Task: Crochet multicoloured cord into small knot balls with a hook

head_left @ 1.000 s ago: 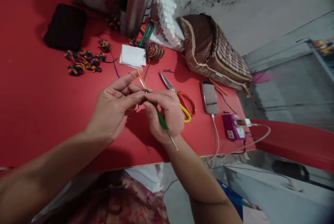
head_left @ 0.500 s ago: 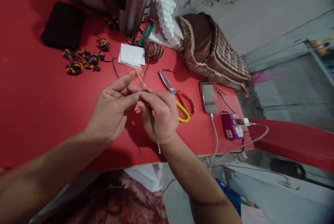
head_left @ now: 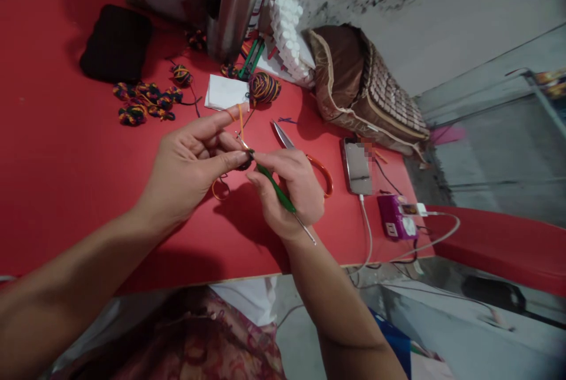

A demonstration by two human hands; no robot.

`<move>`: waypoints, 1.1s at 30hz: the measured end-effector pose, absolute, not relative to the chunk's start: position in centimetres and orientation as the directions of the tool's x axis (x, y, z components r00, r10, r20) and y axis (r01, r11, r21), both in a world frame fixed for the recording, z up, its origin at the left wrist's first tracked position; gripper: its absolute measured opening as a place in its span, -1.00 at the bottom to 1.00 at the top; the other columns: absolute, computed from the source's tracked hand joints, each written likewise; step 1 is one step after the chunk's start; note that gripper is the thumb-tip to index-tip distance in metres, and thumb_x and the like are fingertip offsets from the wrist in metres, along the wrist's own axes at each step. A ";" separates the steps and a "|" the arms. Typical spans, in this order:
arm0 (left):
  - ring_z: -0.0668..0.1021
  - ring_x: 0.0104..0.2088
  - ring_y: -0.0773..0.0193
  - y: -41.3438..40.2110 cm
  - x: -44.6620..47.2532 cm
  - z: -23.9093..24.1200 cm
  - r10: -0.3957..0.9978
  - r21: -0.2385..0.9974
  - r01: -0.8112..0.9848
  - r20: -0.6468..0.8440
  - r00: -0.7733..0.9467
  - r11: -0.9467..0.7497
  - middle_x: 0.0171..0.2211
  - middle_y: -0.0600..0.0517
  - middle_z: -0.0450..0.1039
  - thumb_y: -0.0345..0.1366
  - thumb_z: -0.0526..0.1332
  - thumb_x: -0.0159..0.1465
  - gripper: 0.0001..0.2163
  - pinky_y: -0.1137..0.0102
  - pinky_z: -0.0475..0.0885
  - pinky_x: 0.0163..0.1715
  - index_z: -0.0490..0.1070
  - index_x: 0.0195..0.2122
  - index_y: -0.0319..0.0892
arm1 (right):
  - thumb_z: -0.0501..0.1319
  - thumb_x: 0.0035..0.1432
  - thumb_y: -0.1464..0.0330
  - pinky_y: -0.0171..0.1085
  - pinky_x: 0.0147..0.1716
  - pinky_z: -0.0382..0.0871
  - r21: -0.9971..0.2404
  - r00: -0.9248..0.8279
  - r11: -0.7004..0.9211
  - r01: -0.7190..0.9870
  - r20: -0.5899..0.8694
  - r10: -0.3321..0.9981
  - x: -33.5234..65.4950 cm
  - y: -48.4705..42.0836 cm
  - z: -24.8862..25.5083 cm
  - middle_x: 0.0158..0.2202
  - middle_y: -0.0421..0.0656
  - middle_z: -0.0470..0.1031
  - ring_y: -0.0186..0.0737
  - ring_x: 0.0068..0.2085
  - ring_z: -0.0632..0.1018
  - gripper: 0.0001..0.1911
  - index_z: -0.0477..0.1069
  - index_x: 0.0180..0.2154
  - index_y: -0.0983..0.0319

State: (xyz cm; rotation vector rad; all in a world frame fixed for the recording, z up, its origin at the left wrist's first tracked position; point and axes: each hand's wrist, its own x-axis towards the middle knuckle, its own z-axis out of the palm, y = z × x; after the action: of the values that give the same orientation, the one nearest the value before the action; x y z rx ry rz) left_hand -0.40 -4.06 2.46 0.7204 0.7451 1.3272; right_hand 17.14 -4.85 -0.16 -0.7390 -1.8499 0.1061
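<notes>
My right hand [head_left: 292,188] is closed round a green-handled crochet hook [head_left: 276,188], whose tip meets the fingers of my left hand. My left hand [head_left: 188,164] pinches a small dark piece of crochet work [head_left: 244,163] between thumb and finger, and orange yarn [head_left: 239,120] runs over its raised forefinger. That strand leads back to a multicoloured yarn ball [head_left: 264,86] on the red table [head_left: 66,179]. Both hands hover just above the table top.
Scissors [head_left: 305,156] with orange and yellow handles lie behind my right hand. A phone [head_left: 356,166] on a cable, a purple power strip [head_left: 395,218], a brown bag [head_left: 362,88], a steel flask [head_left: 234,2], a white paper pad [head_left: 226,94], small crocheted pieces [head_left: 144,102] and a black pouch [head_left: 115,43] are on the table.
My right hand has turned the hook so its handle slants out to the right again, and both hands have shifted slightly up and right. A loop of orange yarn hangs below my left hand.
</notes>
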 end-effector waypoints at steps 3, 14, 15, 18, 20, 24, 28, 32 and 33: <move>0.54 -0.49 0.39 -4.1 -0.5 2.6 0.996 0.832 -0.549 -0.037 0.078 0.073 -0.43 0.09 0.65 -0.59 0.60 0.08 -0.56 0.51 0.51 -0.54 0.81 -0.02 -0.12 | 0.40 0.46 0.32 -0.19 -0.22 0.69 -0.417 -0.207 0.781 0.465 0.806 0.554 17.2 -5.0 0.0 -0.19 -0.18 0.75 -0.16 -0.22 0.74 -0.72 0.61 0.15 -0.01; 0.56 -0.46 0.39 -4.0 -0.8 2.5 0.999 0.863 -0.505 -0.005 0.051 0.030 -0.40 0.11 0.67 -0.59 0.58 0.11 -0.54 0.51 0.57 -0.48 0.80 0.03 -0.07 | 0.36 0.47 0.36 -0.13 -0.28 0.61 -0.461 -0.157 0.795 0.395 0.818 0.553 17.0 -5.0 0.4 -0.26 -0.16 0.73 -0.14 -0.28 0.70 -0.79 0.67 0.07 0.04; 0.57 -0.46 0.39 -4.0 -0.8 2.5 0.999 0.865 -0.501 -0.006 0.052 0.031 -0.40 0.11 0.67 -0.58 0.58 0.12 -0.54 0.52 0.57 -0.48 0.80 0.03 -0.06 | 0.34 0.48 0.36 -0.15 -0.29 0.60 -0.481 -0.145 0.787 0.387 0.811 0.567 17.0 -5.0 0.4 -0.26 -0.16 0.73 -0.15 -0.28 0.70 -0.81 0.67 0.05 0.05; 0.59 -0.44 0.36 -4.0 -0.9 2.5 0.998 0.861 -0.506 -0.016 0.064 0.046 -0.39 0.11 0.67 -0.58 0.59 0.09 -0.52 0.52 0.57 -0.50 0.80 0.02 -0.04 | 0.32 0.50 0.33 -0.18 -0.33 0.56 -0.529 -0.104 0.752 0.394 0.787 0.608 16.9 -5.1 0.4 -0.31 -0.20 0.69 -0.18 -0.31 0.68 -0.85 0.66 0.00 0.02; 0.59 -0.45 0.36 -4.0 -0.9 2.5 0.998 0.860 -0.508 -0.020 0.060 0.048 -0.40 0.11 0.67 -0.58 0.59 0.07 -0.52 0.52 0.57 -0.51 0.81 0.00 -0.04 | 0.31 0.51 0.28 -0.16 -0.35 0.55 -0.540 -0.084 0.728 0.423 0.776 0.625 16.9 -5.2 0.4 -0.36 -0.21 0.65 -0.16 -0.33 0.67 -0.88 0.64 -0.02 -0.03; 0.60 -0.45 0.34 -3.8 -0.8 2.5 0.999 0.856 -0.516 -0.015 0.050 0.039 -0.41 0.10 0.67 -0.59 0.59 0.06 -0.51 0.51 0.57 -0.52 0.81 0.01 -0.04 | 0.31 0.51 0.25 -0.15 -0.38 0.53 -0.551 -0.079 0.707 0.444 0.762 0.643 17.0 -5.3 0.5 -0.39 -0.21 0.62 -0.15 -0.36 0.65 -0.89 0.64 -0.06 -0.03; 0.60 -0.42 0.31 -3.8 -0.9 2.4 0.998 0.854 -0.518 -0.015 0.055 0.041 -0.41 0.09 0.66 -0.59 0.58 0.06 -0.53 0.49 0.56 -0.52 0.81 -0.02 -0.02 | 0.32 0.50 0.29 -0.17 -0.35 0.54 -0.567 -0.079 0.717 0.405 0.760 0.645 17.1 -5.3 0.7 -0.39 -0.22 0.63 -0.18 -0.36 0.65 -0.89 0.65 -0.08 0.00; 0.59 -0.40 0.27 -3.8 -0.9 2.5 0.998 0.860 -0.506 -0.038 0.054 0.060 -0.38 0.07 0.64 -0.58 0.58 0.07 -0.54 0.42 0.55 -0.46 0.81 -0.02 -0.03 | 0.33 0.49 0.28 -0.17 -0.36 0.53 -0.568 -0.072 0.704 0.427 0.754 0.653 17.1 -5.3 0.7 -0.40 -0.23 0.63 -0.18 -0.37 0.65 -0.91 0.65 -0.09 -0.01; 0.59 -0.40 0.26 -3.9 -0.9 2.5 0.998 0.861 -0.505 -0.041 0.051 0.062 -0.38 0.07 0.64 -0.59 0.58 0.07 -0.53 0.40 0.55 -0.44 0.80 -0.02 -0.04 | 0.33 0.49 0.28 -0.17 -0.37 0.53 -0.566 -0.069 0.702 0.432 0.755 0.652 17.1 -5.3 0.7 -0.40 -0.23 0.63 -0.18 -0.37 0.65 -0.91 0.65 -0.10 -0.01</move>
State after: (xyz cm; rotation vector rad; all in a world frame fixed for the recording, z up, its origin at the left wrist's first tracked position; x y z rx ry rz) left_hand -0.93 -3.87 2.52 0.7936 0.8102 1.3484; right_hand 17.13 -5.27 0.68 -0.8777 -1.7011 0.2257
